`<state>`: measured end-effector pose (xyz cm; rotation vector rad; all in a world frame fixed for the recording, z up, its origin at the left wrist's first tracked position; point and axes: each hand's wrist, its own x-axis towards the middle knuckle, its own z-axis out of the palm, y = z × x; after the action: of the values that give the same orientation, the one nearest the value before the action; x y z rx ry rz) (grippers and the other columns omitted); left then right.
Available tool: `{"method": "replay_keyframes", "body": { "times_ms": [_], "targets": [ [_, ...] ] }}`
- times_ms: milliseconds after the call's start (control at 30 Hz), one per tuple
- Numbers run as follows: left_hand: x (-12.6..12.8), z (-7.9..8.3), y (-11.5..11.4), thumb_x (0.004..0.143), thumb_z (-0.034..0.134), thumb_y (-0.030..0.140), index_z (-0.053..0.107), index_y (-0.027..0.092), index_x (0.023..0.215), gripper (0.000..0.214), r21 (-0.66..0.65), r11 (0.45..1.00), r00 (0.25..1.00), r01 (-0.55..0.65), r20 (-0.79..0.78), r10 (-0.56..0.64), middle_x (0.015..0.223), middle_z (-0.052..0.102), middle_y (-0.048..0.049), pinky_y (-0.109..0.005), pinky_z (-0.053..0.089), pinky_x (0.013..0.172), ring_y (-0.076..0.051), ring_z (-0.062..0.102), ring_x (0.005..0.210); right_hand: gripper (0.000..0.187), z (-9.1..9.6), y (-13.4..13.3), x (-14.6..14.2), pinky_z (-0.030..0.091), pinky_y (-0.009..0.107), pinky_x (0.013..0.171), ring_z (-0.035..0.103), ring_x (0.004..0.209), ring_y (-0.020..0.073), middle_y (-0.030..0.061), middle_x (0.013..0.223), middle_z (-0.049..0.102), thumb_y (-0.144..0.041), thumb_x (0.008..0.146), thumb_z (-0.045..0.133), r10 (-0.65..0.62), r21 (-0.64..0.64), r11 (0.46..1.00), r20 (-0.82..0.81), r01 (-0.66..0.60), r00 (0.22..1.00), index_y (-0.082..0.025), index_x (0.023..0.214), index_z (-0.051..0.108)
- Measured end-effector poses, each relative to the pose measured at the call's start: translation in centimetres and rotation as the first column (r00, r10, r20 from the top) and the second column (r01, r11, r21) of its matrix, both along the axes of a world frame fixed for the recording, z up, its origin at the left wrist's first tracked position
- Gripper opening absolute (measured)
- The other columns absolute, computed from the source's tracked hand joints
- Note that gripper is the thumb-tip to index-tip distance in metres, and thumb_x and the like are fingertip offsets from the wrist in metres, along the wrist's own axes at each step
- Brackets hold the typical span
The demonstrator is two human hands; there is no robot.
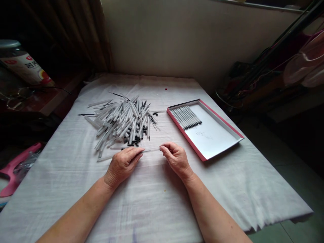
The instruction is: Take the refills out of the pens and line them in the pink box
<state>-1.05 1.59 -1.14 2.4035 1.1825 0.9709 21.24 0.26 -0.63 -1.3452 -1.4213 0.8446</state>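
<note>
Between my two hands stretches a thin, translucent pen (152, 150), held almost level just above the cloth. My left hand (124, 162) is closed on its left end, thumb and fingers pressed together. At the other end my right hand (176, 158) pinches the tip, which the fingers hide. Whether the piece is a barrel, a refill or one inside the other, I cannot tell. Just beyond my left hand lies a loose pile of clear pen barrels (118, 118), with dark-tipped refills and small black caps (136, 139) among them.
To the right, a shallow red-edged box (215, 141) holds a row of pens (186, 117) with black ends. A few black pieces (155, 113) lie between pile and box. A jar (24, 64) stands on the left-hand furniture; a pink object (19, 168) is beside the table.
</note>
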Motion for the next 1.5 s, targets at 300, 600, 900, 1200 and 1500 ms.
{"method": "replay_keyframes", "body": {
  "times_ms": [300, 600, 900, 1200, 1500],
  "targets": [
    [0.2, 0.4, -0.1, 0.092, 0.053, 0.024, 0.068, 0.020, 0.108, 0.022, 0.056, 0.998, 1.000, 0.018, -0.027, -0.017, 0.097, 0.074, -0.0058, -0.026, 0.056, 0.080, -0.016, 0.069, 0.088, 0.047, 0.3, -0.1, 0.4, 0.043, 0.024, 0.056, 0.059, 0.056, 0.0144, 0.0031, 0.058, 0.063, -0.047, 0.092, 0.043, 0.056, -0.026, 0.998, 0.173, -0.052, 0.983, -0.020, 0.058, 0.058],
    [0.0, 0.0, 0.0, 0.092, 0.053, 0.025, 0.068, 0.018, 0.108, 0.023, 0.053, 0.999, 0.999, 0.006, -0.047, -0.004, 0.097, 0.073, -0.0064, -0.027, 0.056, 0.081, -0.017, 0.069, 0.087, 0.016, 0.2, -0.1, 1.1, 0.044, 0.024, 0.056, 0.055, 0.061, 0.0131, 0.0017, 0.071, 0.064, -0.033, 0.083, 0.057, 0.163, -0.085, 0.984, 0.064, -0.157, 0.985, -0.019, 0.085, 0.064],
    [0.0, 0.1, -0.1, 0.092, 0.053, 0.025, 0.068, 0.018, 0.108, 0.023, 0.044, 0.999, 0.999, 0.009, -0.043, -0.007, 0.097, 0.073, -0.0064, -0.027, 0.056, 0.080, -0.017, 0.069, 0.086, 0.023, 0.2, -0.1, 1.4, 0.047, 0.025, 0.060, 0.060, 0.068, 0.0145, 0.0035, 0.083, 0.068, -0.036, 0.084, 0.059, 0.173, -0.100, 0.981, 0.045, -0.168, 0.984, -0.020, 0.100, 0.064],
    [-0.1, 0.3, 0.0, 0.092, 0.053, 0.028, 0.067, 0.017, 0.106, 0.023, 0.052, 0.997, 0.999, -0.048, 0.007, 0.048, 0.093, 0.074, -0.0068, -0.025, 0.055, 0.075, -0.017, 0.070, 0.083, 0.022, 0.6, 0.4, 2.1, 0.049, 0.026, 0.059, 0.059, 0.063, 0.0139, 0.0047, 0.078, 0.068, -0.038, 0.082, 0.059, 0.104, -0.093, 0.989, -0.092, -0.113, 0.990, -0.018, 0.089, 0.064],
    [-0.2, 0.4, 0.2, 0.091, 0.055, 0.025, 0.068, 0.018, 0.100, 0.018, 0.060, 0.997, 0.997, -0.057, 0.061, 0.053, 0.089, 0.075, -0.0056, -0.024, 0.054, 0.075, -0.016, 0.070, 0.080, 0.036, 0.8, 0.4, 2.8, 0.045, 0.026, 0.057, 0.057, 0.059, 0.0142, 0.0044, 0.064, 0.064, -0.048, 0.087, 0.052, 0.084, -0.145, 0.986, 0.026, -0.079, 0.996, -0.018, 0.069, 0.061]
  ]
}}
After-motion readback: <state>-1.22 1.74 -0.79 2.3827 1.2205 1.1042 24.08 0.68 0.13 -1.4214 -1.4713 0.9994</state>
